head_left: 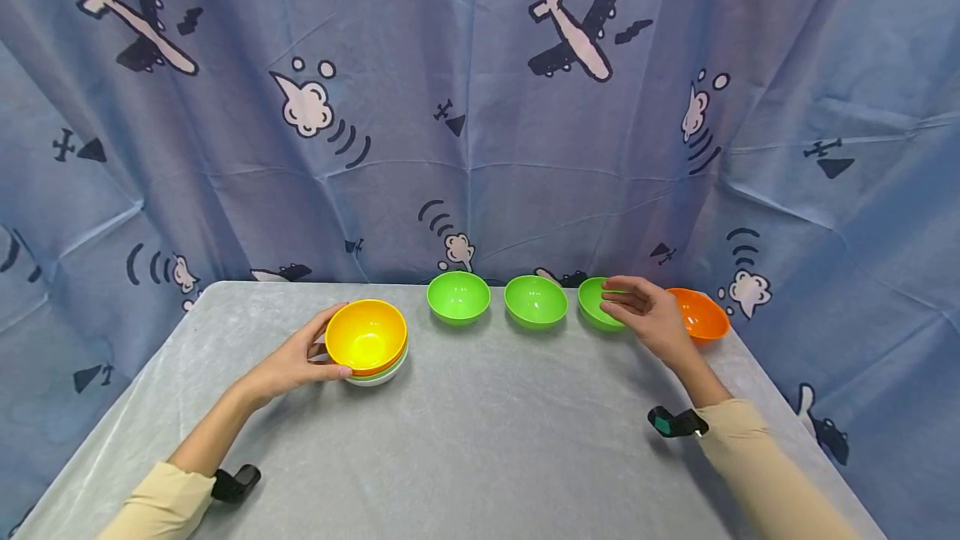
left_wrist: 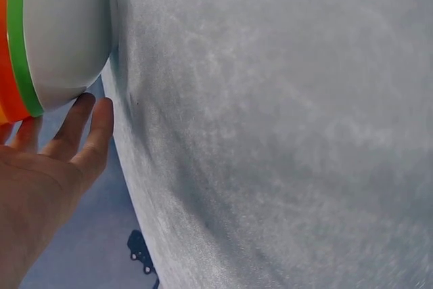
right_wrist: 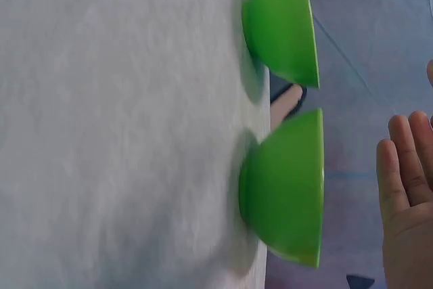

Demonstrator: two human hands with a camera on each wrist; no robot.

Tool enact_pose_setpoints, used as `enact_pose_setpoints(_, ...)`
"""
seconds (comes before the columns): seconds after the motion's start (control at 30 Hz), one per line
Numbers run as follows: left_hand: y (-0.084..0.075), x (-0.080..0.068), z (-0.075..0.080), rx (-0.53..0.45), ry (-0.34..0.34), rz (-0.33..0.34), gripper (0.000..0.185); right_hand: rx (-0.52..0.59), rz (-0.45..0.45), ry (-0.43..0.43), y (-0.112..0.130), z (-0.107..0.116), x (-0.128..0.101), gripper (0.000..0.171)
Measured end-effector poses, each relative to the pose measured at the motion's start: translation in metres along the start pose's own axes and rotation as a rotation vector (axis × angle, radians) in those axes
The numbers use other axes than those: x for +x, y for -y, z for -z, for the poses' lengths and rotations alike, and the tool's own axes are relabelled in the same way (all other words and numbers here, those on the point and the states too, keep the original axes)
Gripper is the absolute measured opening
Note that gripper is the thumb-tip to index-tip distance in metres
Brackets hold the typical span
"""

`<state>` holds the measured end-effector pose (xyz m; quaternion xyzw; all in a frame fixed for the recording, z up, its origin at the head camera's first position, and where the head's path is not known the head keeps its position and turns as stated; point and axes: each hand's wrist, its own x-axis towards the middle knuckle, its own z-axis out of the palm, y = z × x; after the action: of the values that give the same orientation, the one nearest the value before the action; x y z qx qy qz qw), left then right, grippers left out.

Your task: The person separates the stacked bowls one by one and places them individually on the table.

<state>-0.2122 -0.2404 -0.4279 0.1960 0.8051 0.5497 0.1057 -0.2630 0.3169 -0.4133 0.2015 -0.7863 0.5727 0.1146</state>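
Note:
In the head view my left hand (head_left: 296,361) holds the side of a stack of nested bowls, with the thumb at the near rim and fingers round the left side. A yellow bowl (head_left: 367,336) is on top; below it come orange and green rims, then a white bowl (left_wrist: 67,28) at the bottom. My right hand (head_left: 648,315) hovers over the rightmost green bowl (head_left: 591,303), partly covering it, with loosely bent fingers and nothing held. The right wrist view shows this hand's fingers (right_wrist: 400,160) apart from the bowls.
Two more green bowls, a left one (head_left: 458,298) and a middle one (head_left: 536,302), stand in a row along the back edge of the grey-covered table (head_left: 480,440). An orange bowl (head_left: 703,317) sits at the right edge. Behind hangs a blue airplane-print curtain (head_left: 405,107).

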Motion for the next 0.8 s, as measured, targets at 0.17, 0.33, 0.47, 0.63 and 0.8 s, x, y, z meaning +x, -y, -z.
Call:
enact_pose_setpoints(0.17, 0.002, 0.000, -0.001, -0.001, -0.002, 0.002, 0.101, 0.039, 0.014, 0.054, -0.001, -0.013, 0.001, 0.040)
enact_pose_setpoints(0.33, 0.002, -0.001, -0.002, 0.024, -0.014, -0.005, 0.097, 0.074, 0.034, 0.071, 0.000, -0.026, 0.003, 0.040)
enact_pose_setpoints(0.47, 0.004, -0.001, -0.003, 0.027, -0.015, 0.004, 0.095, 0.092, 0.046, 0.067, 0.000, -0.037, 0.004, 0.040)
enact_pose_setpoints(0.63, 0.005, 0.000, -0.002, 0.037, -0.009, 0.013, 0.096, 0.127, 0.052, 0.061, 0.001, -0.052, 0.004, 0.039)
enact_pose_setpoints(0.8, 0.005, 0.001, -0.002, 0.041, -0.012, 0.025, 0.096, 0.160, 0.068, 0.074, 0.002, -0.068, 0.007, 0.039)
